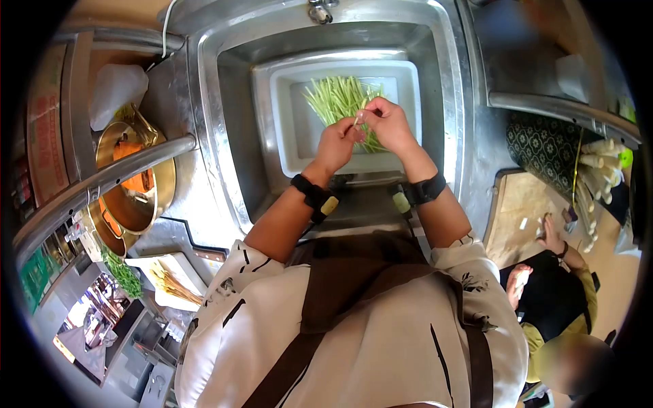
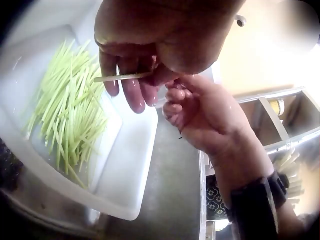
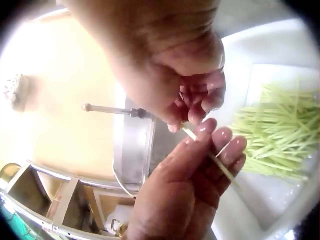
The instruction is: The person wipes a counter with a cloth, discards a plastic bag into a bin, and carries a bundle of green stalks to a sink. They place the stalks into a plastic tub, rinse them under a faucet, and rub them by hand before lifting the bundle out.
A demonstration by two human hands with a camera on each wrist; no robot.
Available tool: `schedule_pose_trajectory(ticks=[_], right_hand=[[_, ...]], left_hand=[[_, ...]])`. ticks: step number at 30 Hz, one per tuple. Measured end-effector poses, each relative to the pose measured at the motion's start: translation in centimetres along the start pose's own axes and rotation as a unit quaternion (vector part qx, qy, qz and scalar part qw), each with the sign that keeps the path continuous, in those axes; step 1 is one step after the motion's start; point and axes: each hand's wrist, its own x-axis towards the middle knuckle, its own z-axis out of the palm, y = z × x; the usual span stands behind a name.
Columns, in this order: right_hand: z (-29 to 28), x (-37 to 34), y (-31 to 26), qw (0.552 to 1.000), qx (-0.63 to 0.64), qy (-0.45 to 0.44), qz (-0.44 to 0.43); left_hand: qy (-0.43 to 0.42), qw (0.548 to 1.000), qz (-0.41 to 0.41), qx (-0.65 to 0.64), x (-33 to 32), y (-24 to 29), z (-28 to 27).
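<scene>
Pale green stalks [image 1: 337, 98] lie in a heap in a white tub [image 1: 279, 122] inside the sink. Above the tub's near part, the left hand [image 1: 335, 146] pinches one thin stalk [image 2: 117, 78] between thumb and fingers. The right hand [image 1: 389, 127] meets it fingertip to fingertip. In the right wrist view the right hand [image 3: 165, 55] pinches the end of that stalk [image 3: 222, 167], which lies across the fingers of the left hand [image 3: 185, 185]. The heap [image 2: 70, 110] is beside the hands.
A steel sink [image 1: 235, 136] surrounds the tub, with a faucet [image 1: 320, 12] at its far edge. Left are a steel rail [image 1: 109, 180] and a large pot [image 1: 166, 173]. Right are a cutting board [image 1: 520, 204] and another person [image 1: 551, 292] working at it.
</scene>
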Motion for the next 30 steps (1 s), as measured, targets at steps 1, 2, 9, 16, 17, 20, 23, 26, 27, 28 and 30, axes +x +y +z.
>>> schedule_pose_trajectory(ticks=[1,2,9,16,17,20,23,26,27,28,30], right_hand=[[-0.4,-0.3,0.3,1.000,0.001,0.004,-0.001],[-0.9,-0.5,0.8,1.000,-0.012,0.020,-0.001],[-3.2,-4.2,2.6,0.986,-0.132,-0.106,-0.008],[-1.1,-6.6,3.7,0.880,-0.349,-0.317,0.051],[-0.7,-6.1,3.6,0.884,-0.348,-0.308,0.044],[1.1,-4.5,3.5,0.889,-0.342,-0.300,-0.053],[3.7,-2.5,7.0,0.812,-0.474,-0.335,-0.053],[5.6,-0.9,8.0,0.789,-0.464,-0.402,0.026],[6.2,-0.5,8.1,0.789,-0.464,-0.403,0.026],[6.9,-0.1,8.3,0.794,-0.460,-0.397,0.029],[7.6,0.2,9.3,0.798,-0.456,-0.393,0.035]], left_hand=[[-0.020,0.999,-0.036,-0.028,-0.2,-0.5,-0.3],[-0.022,0.999,-0.034,-0.027,-0.4,-1.0,-0.8],[0.050,0.969,-0.193,-0.144,-1.8,-2.3,-4.9],[0.108,0.981,-0.148,0.055,-2.9,-1.9,-7.6],[0.127,0.978,-0.097,0.133,-3.4,-2.4,-8.3],[0.146,0.973,-0.047,0.174,-5.4,-1.8,-9.5],[0.146,0.978,-0.044,0.140,-9.2,-0.9,-10.1],[0.161,0.977,-0.046,0.128,-12.7,-0.7,-10.3],[0.175,0.977,-0.053,0.113,-13.6,-0.7,-10.3],[0.175,0.977,-0.055,0.112,-14.5,-0.6,-10.1],[0.201,0.972,-0.051,0.110,-16.2,-0.4,-9.7]])
